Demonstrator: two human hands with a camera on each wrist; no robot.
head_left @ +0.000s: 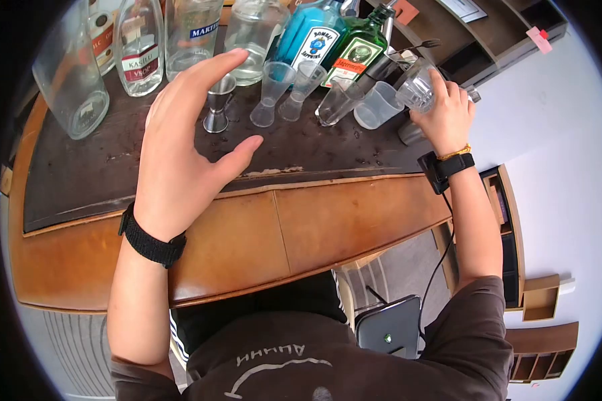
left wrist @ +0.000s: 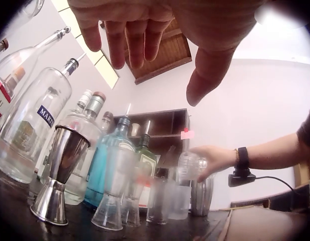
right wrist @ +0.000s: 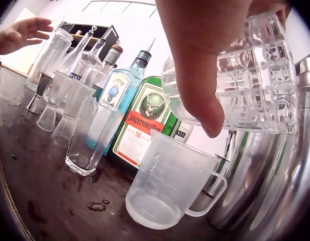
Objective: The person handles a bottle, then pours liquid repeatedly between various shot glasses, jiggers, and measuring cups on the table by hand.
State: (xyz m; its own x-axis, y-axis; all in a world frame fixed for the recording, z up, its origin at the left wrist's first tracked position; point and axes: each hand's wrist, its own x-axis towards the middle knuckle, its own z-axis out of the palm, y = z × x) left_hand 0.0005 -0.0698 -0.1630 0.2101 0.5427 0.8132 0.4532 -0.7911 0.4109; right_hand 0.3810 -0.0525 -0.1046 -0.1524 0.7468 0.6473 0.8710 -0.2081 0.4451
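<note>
My right hand [head_left: 448,119] grips a clear cut-glass tumbler [right wrist: 260,83], tipped on its side. In the right wrist view the tumbler is higher than a translucent plastic measuring jug [right wrist: 167,186] with a handle, which stands upright on the dark tabletop. My left hand [head_left: 180,130] is held in the air, thumb spread wide from the fingers, with nothing in it. Nearest to it is a steel double jigger [head_left: 217,107], standing on the table. Two clear plastic jiggers [head_left: 271,93] and a small square-based glass [right wrist: 87,135] stand between the steel jigger and the jug.
Along the back stand several bottles, among them a blue one [head_left: 313,40], a green one [head_left: 358,50] and clear ones [head_left: 138,50]. A steel shaker [right wrist: 290,170] is right of the jug. Water drops [right wrist: 98,205] dot the tabletop. A padded leather edge [head_left: 234,230] runs along the front.
</note>
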